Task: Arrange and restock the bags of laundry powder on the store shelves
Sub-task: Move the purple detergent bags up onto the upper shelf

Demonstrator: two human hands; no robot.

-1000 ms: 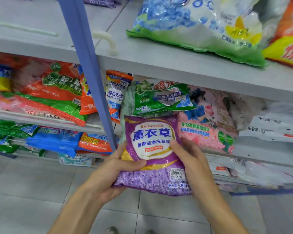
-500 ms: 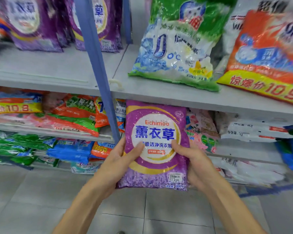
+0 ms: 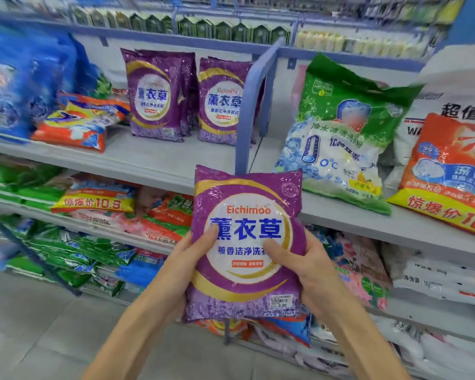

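held bag: purple laundry-powder bag (image 3: 242, 275), upright, label facing the camera, in the air in front of the shelf edge. Not on any shelf yet.
left hand: left hand (image 3: 176, 270) grips the bag's left edge, thumb on the front; fingers behind, hidden.
right hand: right hand (image 3: 307, 267) grips the right edge the same way, thumb across the white label.
bag build: glossy plastic film, pillow shape, crimped top seam, small price sticker at bottom right. Probably soft fill, likely to slump if stood alone.
matching stock: two upright purple bags (image 3: 157, 97) of the same print, leaning at the back of the grey shelf (image 3: 162, 157), left of the blue post (image 3: 248, 105).
open spot: bare shelf board in front of them.
neighbours: green-and-white bag (image 3: 337, 138) leaning right of the post; orange bag (image 3: 450, 171) beyond it; flat orange-yellow bags (image 3: 77, 122) to the left.
lower shelves: mixed bags lying flat, untidy, film crinkled.
progress: looks mid-task. Some purple stock faced up; this bag still to place, likely beside its matches. Lower rows look unsorted.
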